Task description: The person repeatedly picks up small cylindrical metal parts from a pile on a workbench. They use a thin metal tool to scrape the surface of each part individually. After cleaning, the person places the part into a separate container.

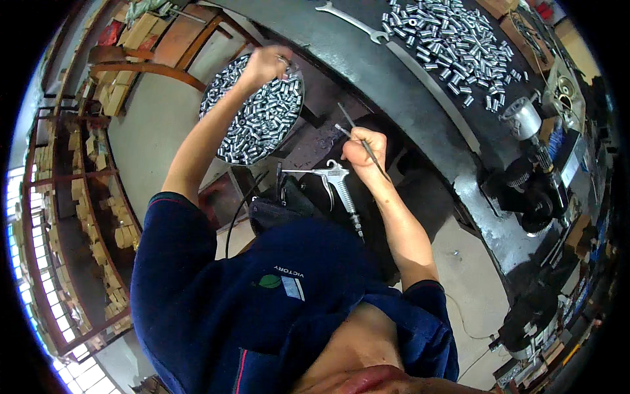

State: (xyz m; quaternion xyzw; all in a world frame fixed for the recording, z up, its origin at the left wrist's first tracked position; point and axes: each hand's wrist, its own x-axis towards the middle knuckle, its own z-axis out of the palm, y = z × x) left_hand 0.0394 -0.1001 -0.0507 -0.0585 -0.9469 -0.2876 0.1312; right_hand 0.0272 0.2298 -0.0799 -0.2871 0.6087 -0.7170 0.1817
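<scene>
My left hand (266, 64) reaches out over a round pan (293, 117) filled with several small shiny metal sleeves (256, 121). Its fingers are closed on one or two of the sleeves at the pan's far rim. My right hand (363, 148) is nearer my body, beside the edge of the dark workbench (407, 98). It is closed around a thin metal rod (357, 131) that points up and to the left. A silver air blow gun (336, 178) hangs just below this hand, apart from it.
On the bench lie a heap of the same metal sleeves (453, 39) and an open-ended wrench (351, 23). A dark machine with gears and a silver cylinder (528, 174) stands at the right. Shelves with cardboard boxes (98, 217) line the left.
</scene>
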